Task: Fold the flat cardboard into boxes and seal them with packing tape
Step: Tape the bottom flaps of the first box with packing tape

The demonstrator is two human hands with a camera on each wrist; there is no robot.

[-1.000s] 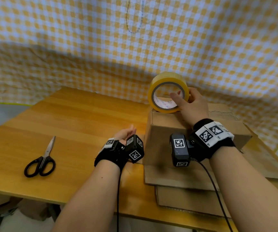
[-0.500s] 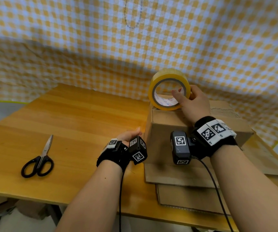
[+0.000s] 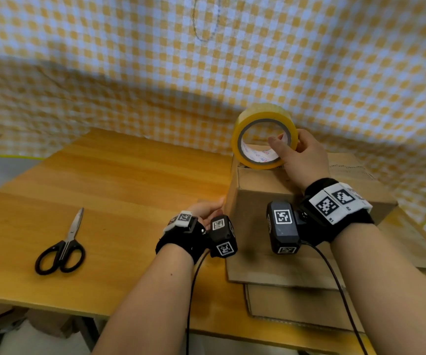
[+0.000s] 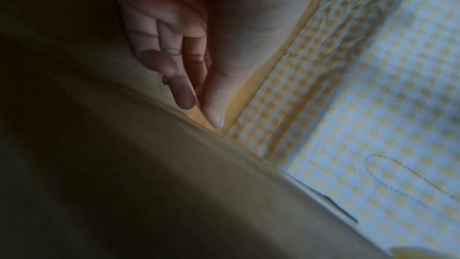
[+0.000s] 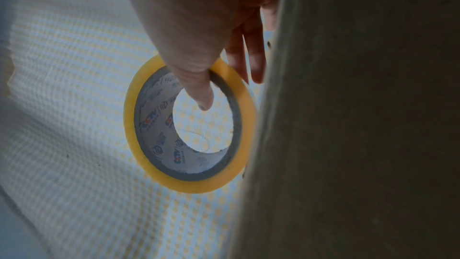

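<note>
Backdrop: yellow-and-white checked cloth (image 3: pixel 130 73) is hung behind the wooden surface (image 3: pixel 104 180), with its hem lying along the far edge.
Far left: black-handled steel scissors (image 3: pixel 62 248) are laid flat on the surface, blades closed and pointed away, well apart from everything else.
Left hand (image 3: pixel 204 208): it is held flat against the left side of the brown cardboard box (image 3: pixel 258 201); in the left wrist view the fingers (image 4: pixel 184 94) are seen straight and pressed along the cardboard, with nothing gripped.
Box: it is stood upright on a stack of flat brown cardboard sheets (image 3: pixel 296 298) at the right part of the surface, near the front edge.
Tape: the yellow roll of packing tape (image 3: pixel 264 135) is stood on edge on the far left corner of the box top, touching it.
Right hand (image 3: pixel 303 160): the roll is gripped by it, the thumb (image 5: pixel 199 90) hooked into the printed core and the other fingers wrapped over the outer rim.
Wrists: black straps with white coded markers are worn on both.
</note>
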